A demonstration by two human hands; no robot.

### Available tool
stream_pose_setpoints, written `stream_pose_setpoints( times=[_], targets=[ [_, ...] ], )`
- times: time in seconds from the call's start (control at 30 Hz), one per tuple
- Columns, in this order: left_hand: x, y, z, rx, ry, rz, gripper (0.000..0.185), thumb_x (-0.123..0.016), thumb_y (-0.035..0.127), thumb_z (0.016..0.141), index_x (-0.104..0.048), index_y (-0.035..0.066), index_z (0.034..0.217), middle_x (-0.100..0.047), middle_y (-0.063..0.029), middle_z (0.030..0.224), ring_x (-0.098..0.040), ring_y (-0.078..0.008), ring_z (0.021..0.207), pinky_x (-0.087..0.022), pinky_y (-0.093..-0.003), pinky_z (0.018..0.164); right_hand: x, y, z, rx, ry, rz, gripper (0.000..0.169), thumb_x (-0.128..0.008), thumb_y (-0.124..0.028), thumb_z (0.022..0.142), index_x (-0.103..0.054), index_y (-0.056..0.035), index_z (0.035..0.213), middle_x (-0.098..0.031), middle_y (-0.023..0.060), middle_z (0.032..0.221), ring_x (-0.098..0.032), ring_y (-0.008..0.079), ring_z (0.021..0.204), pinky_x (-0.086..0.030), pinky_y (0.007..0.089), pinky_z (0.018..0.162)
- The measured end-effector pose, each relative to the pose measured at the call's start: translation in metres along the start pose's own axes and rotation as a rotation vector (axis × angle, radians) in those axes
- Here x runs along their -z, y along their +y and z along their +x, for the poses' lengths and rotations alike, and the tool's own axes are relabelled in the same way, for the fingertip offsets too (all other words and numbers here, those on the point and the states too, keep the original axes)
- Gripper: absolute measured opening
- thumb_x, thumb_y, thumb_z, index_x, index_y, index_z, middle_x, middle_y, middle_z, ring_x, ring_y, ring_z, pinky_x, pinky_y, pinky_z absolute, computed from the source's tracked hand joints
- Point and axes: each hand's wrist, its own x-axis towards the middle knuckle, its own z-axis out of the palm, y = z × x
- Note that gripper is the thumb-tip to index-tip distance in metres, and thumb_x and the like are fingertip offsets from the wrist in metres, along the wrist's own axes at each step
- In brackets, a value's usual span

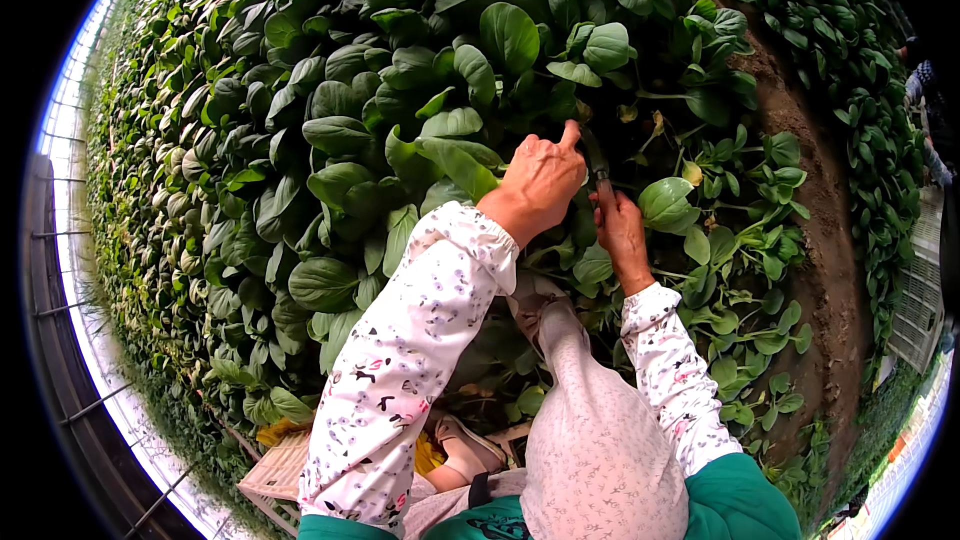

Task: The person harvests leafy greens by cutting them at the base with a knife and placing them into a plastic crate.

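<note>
My right hand (622, 232) grips the handle of a small sickle (595, 154), whose dark curved blade points away from me into the shade under the plants. To its left, my left hand (541, 178) is at the edge of the dense leafy greens, which look like bok choy (457, 157). Its index finger reaches forward near the blade while the other fingers curl under. Whether those fingers hold a stem is hidden by the back of the hand. Smaller, sparser plants (724, 247) and a yellowed leaf (691, 173) are to the right of my right hand.
A bare soil furrow (814, 187) runs along the right, with another planted bed (862, 112) beyond. Pale plastic crates stand at lower left (279, 461) and far right (921, 277). Part of another person (921, 82) shows at the right rim. My bent knee (592, 420) is below my hands.
</note>
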Motion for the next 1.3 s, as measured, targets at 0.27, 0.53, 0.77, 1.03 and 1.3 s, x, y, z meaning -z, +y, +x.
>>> stream_pose_setpoints(
  times=[0.27,0.53,0.77,1.03,1.3],
  targets=[
    [-0.025,-0.071,0.004,0.195,-0.141,0.142,0.016,-0.060,0.001,0.063,-0.066,0.003,0.078,-0.054,-0.0185,0.117,-0.064,-0.0300,0.081,-0.050,-0.0381,0.067,-0.028,-0.027,0.033,0.173,-0.131,-0.147,0.043,-0.052,-0.044,0.089,-0.050,-0.0053,0.071,-0.047,-0.0009,0.055,-0.039,0.0064,0.041,-0.030,0.0230,0.039],
    [-0.071,-0.084,-0.027,0.202,0.039,-0.200,0.038,-0.056,-0.006,0.060,-0.055,-0.008,0.098,-0.053,-0.0261,0.103,-0.052,-0.0395,0.099,-0.044,-0.0419,0.083,-0.028,-0.027,0.054,0.067,-0.294,-0.214,0.045,-0.053,-0.046,0.087,-0.052,-0.0051,0.069,-0.047,-0.0011,0.052,-0.040,0.0069,0.039,-0.031,0.0228,0.038],
    [-0.012,-0.043,-0.043,0.116,0.197,-0.265,0.054,-0.058,-0.007,0.064,-0.049,-0.004,0.117,-0.046,-0.0146,0.128,-0.053,-0.0360,0.103,-0.045,-0.0382,0.085,0.013,-0.034,0.021,0.046,-0.218,0.004,0.043,-0.063,-0.046,0.082,-0.056,-0.0046,0.073,-0.045,-0.0015,0.053,-0.040,0.0059,0.040,-0.031,0.0213,0.037],
    [0.010,-0.012,-0.048,0.070,0.094,-0.325,0.058,-0.067,0.003,0.062,-0.053,0.003,0.118,-0.042,-0.0052,0.135,-0.058,-0.0272,0.084,-0.046,-0.0352,0.080,-0.003,-0.051,0.013,-0.117,-0.275,0.581,0.024,-0.070,-0.024,0.079,-0.055,-0.0071,0.087,-0.051,-0.0011,0.064,-0.038,0.0014,0.039,-0.024,0.0157,0.035],
    [-0.027,-0.006,0.010,0.012,0.033,-0.229,0.039,-0.065,0.006,0.061,-0.055,-0.001,0.098,-0.059,-0.0158,0.094,-0.057,-0.0331,0.090,-0.045,-0.0400,0.078,-0.005,-0.046,0.010,-0.059,-0.196,0.533,0.028,-0.065,-0.033,0.083,-0.056,-0.0068,0.084,-0.049,-0.0025,0.061,-0.037,0.0030,0.041,-0.025,0.0187,0.037]
  ],
)
